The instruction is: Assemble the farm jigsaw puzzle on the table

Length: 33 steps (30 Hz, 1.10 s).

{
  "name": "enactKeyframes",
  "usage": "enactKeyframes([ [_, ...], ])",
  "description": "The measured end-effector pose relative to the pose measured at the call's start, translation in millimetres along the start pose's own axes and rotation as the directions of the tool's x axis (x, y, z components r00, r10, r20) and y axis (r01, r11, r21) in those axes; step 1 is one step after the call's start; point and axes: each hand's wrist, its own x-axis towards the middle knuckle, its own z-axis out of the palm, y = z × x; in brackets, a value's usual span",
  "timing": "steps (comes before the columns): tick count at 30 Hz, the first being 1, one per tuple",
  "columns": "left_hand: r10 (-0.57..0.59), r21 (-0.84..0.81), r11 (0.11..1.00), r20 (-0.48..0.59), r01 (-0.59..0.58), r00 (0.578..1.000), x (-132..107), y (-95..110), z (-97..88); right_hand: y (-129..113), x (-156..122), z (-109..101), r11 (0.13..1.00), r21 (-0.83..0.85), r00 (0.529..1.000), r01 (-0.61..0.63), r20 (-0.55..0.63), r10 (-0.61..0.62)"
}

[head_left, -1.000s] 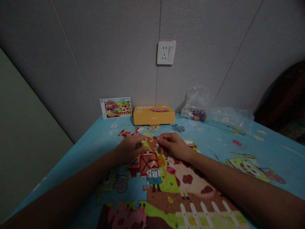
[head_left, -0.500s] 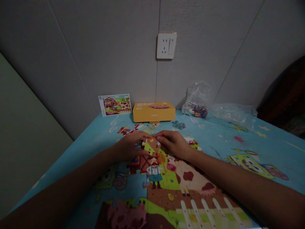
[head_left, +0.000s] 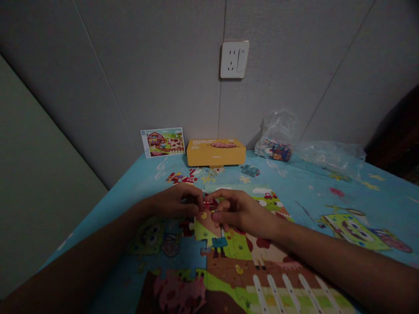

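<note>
Right hand point(head_left: 244, 212) pinches piece point(head_left: 203, 226) by edge over puzzle point(head_left: 247, 266), likely keeping top visible; left hand point(head_left: 179, 200) alongside, fingers' grip unclear.

Loose piece held over part-built farm puzzle

I find the puzzle piece point(head_left: 203, 229) in my grip, printed side up, brown above and green below, with a small yellow mark and a knob on its left edge. It covers the farmer figure's upper body; whether it touches the surface beneath, I cannot tell. The puzzle point(head_left: 225, 275) lies flat before me, joined in part: cow and white fence to the right, pink pig lower left, left side stepped with exposed knobs.
</note>
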Motion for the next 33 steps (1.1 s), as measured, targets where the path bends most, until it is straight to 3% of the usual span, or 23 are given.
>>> enactKeyframes([
  [5, -0.017, 0.034, 0.999, 0.024, 0.016, 1.0, 5, -4, 0.2, -1, -8, 15, 0.997, -0.065, 0.996, -0.039, 0.073, 0.044],
  [11, 0.012, 0.058, 0.998, -0.001, -0.012, 1.0, 3, -5, 1.7, 1, -11, 27, 0.897, -0.425, 0.992, 0.124, 0.034, -0.12],
  [16, 0.006, 0.063, 0.998, 0.003, -0.006, 1.0, 3, -9, 1.7, 5, -9, 25, 0.802, -0.547, 0.964, 0.24, 0.041, -0.261],
  [21, 0.015, 0.082, 0.997, 0.005, -0.015, 1.0, 3, -11, 0.7, 7, -10, 20, 0.703, -0.591, 0.91, 0.396, 0.152, -0.385],
  [33, 0.014, 0.118, 0.993, -0.017, -0.012, 1.0, 4, -13, 1.0, 2, -8, 17, 0.518, -0.713, 0.876, 0.472, 0.31, -0.37],
])
